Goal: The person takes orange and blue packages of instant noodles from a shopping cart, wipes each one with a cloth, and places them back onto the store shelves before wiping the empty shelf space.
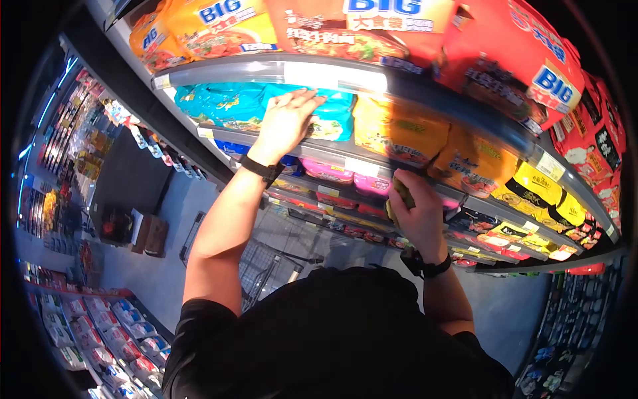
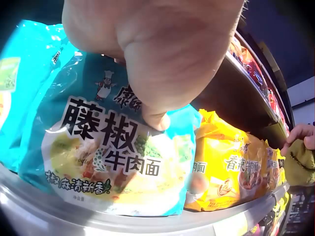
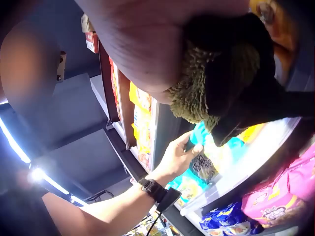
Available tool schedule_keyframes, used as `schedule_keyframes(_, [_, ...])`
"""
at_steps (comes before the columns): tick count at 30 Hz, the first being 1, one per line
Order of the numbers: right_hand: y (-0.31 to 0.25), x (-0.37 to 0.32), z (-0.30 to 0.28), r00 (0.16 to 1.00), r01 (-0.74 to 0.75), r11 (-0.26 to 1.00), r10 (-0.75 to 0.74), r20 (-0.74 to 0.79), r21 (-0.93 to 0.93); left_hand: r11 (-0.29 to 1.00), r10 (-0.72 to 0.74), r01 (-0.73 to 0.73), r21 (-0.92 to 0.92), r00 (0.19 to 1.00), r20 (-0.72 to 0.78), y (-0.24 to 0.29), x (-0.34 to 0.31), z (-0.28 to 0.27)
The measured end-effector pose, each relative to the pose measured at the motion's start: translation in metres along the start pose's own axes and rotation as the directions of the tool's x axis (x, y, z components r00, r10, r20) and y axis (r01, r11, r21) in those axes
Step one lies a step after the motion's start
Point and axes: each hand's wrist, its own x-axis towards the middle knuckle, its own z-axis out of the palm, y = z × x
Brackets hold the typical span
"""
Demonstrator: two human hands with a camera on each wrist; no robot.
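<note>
My left hand [image 1: 287, 126] is on a teal instant noodle packet [image 1: 333, 120] on the shelf. In the left wrist view the thumb [image 2: 156, 118] lies against the front of this noodle packet [image 2: 93, 162], with the other fingers over its top edge. The packet stands upright, with a bowl of noodles printed on it. More teal packets are beside it on the left. Lower and to the right, my right hand [image 1: 424, 216] grips an olive-green fuzzy cloth [image 3: 192, 93], which shows dark folds in the right wrist view.
Orange noodle packets [image 1: 399, 130] stand right of the teal ones. Big red and orange packs [image 1: 359, 40] fill the shelf above, whose edge juts out overhead. Pink packets [image 1: 327, 171] sit on the shelf below. A wire shopping cart [image 1: 256, 266] stands beneath my left arm.
</note>
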Motion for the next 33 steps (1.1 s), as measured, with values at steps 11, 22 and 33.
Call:
schedule_keyframes(11, [-0.025,0.003,0.063,0.978,-0.176,0.975,0.157,0.140,0.138,1.000,-0.024,0.025,0.005,0.991,-0.134,0.001,-0.016,-0.029])
schedule_keyframes(22, [-0.051,-0.008,0.100,0.943,-0.272,0.960,0.254,0.216,0.060,0.973,-0.212,0.226,-0.049,0.957,0.196,-0.107,0.013,-0.037])
schedule_keyframes(33, [-0.062,-0.031,0.113,0.962,-0.248,0.969,0.246,0.119,0.003,0.923,-0.184,0.245,-0.298,0.959,0.217,-0.113,0.013,-0.030])
